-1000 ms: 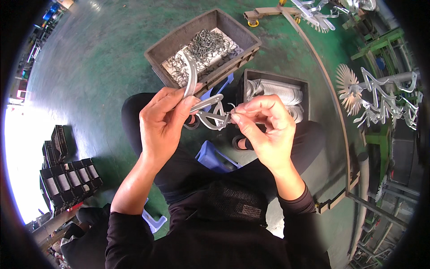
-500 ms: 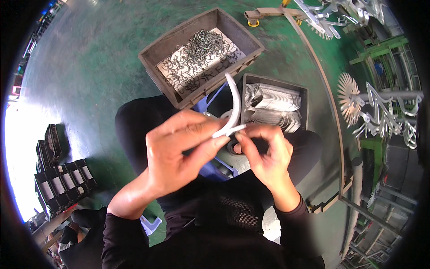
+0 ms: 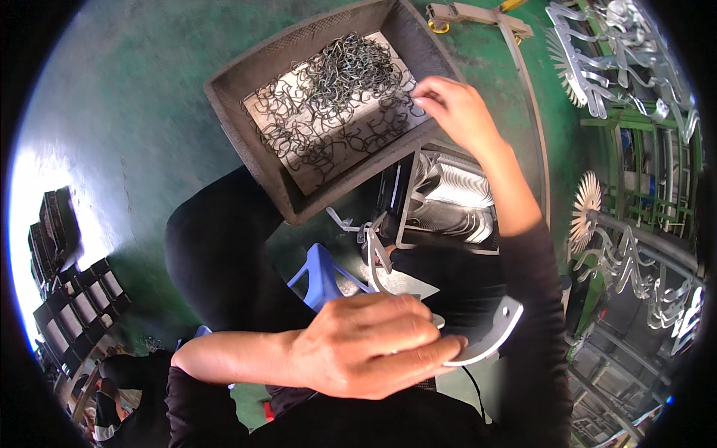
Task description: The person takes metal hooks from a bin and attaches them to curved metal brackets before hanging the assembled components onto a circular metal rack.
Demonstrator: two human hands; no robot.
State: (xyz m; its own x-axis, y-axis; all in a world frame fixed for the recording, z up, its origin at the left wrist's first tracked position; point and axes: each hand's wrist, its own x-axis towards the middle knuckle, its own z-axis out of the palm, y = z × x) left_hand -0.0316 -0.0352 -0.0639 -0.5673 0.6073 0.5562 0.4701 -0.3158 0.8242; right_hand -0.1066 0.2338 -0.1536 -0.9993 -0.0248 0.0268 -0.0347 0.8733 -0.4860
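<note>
My left hand [image 3: 377, 347] is closed around a curved silver metal bracket [image 3: 499, 328], low in front of my body. The bracket's free end, with a small hole, sticks out to the right past my fingers. My right hand [image 3: 461, 112] reaches to the right side of a grey plastic bin [image 3: 246, 160], fingertips pinched together. Small bent wire hooks [image 3: 351, 71] lie heaped and scattered on a pale sheet inside it. Some hooks lie right at those fingertips; whether one is between them is too small to make out.
A second crate [image 3: 407, 216] holds stacked silver curved pieces [image 3: 455, 183]. Between my knees are a blue stool [image 3: 321, 276] and a metal fixture [image 3: 376, 257]. Brackets [image 3: 635, 261] hang from a rack at right. Black boxes [image 3: 78, 306] stand at left, near another person [image 3: 134, 384].
My hands have parted: the left has drawn down toward my body with the bracket, and the right has moved up and forward to the hook bin. The view has shifted too.
</note>
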